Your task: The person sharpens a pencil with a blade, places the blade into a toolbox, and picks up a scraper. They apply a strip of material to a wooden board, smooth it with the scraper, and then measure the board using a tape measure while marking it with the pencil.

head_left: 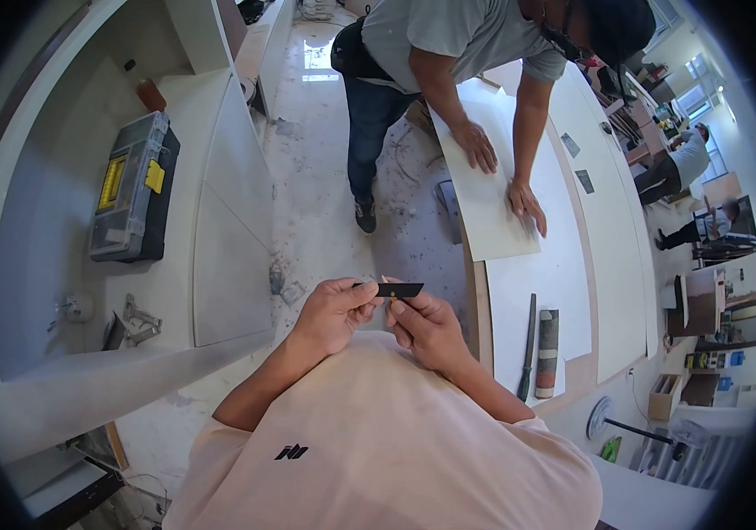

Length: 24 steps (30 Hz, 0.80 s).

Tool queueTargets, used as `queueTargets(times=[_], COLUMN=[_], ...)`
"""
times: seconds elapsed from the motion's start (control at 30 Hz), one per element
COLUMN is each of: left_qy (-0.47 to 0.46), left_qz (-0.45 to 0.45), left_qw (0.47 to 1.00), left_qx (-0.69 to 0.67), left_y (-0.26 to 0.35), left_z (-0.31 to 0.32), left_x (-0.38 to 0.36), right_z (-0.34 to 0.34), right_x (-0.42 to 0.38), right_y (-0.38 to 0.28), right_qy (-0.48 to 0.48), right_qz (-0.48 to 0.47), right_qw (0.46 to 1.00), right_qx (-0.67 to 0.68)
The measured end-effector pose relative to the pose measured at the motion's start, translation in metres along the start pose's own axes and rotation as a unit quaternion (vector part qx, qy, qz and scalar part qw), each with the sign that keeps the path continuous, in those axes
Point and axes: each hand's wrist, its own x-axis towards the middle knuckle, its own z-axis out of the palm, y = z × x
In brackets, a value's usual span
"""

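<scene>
A small, flat black piece with a slanted right end [408, 290] is held level in front of my chest. My left hand [332, 316] pinches its left end between thumb and fingers. My right hand [431, 329] is closed under the piece, its fingertips gripping near the middle. A tiny yellow spot shows by the right fingertips. My fingers hide part of the piece, and I cannot make out exactly what it is.
A co-worker's hands [477, 147] press on a pale sheet [493, 212] over the workbench [541, 291]. A file [528, 349] and a dark striped roll [548, 353] lie on the bench. At left, a toolbox [135, 190] sits in a white cabinet [232, 221]. Debris litters the floor [325, 212].
</scene>
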Motion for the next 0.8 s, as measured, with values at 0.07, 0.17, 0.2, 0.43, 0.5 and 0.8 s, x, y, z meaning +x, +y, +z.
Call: queueTargets(times=[0.07,0.17,0.2,0.43,0.5,0.8], left_qy=[0.003,-0.008,0.003,0.031,0.006,-0.003], left_qz=[-0.004,0.005,0.006,0.063,0.051,0.009], left_qw=[1.0,1.0,1.0,0.996,0.997,1.0], left_qx=[0.007,0.006,0.008,-0.059,-0.056,-0.001], left_y=[0.001,-0.004,-0.004,0.011,0.009,-0.004], left_z=[0.003,-0.005,-0.007,-0.034,-0.032,-0.004], left_x=[-0.002,0.002,0.003,0.011,0.01,0.0], right_z=[0.0,-0.001,-0.001,0.003,0.002,0.008], right_x=[0.0,-0.001,-0.001,-0.006,-0.002,-0.001], right_y=[0.003,0.005,0.005,0.003,0.001,-0.001], right_qy=[-0.001,-0.004,-0.004,0.017,0.03,0.023], right_qz=[-0.017,-0.022,-0.02,0.009,0.013,0.006], right_qw=[1.0,0.999,0.999,0.999,0.999,1.0], right_qx=[-0.024,-0.042,-0.045,-0.043,-0.021,-0.018])
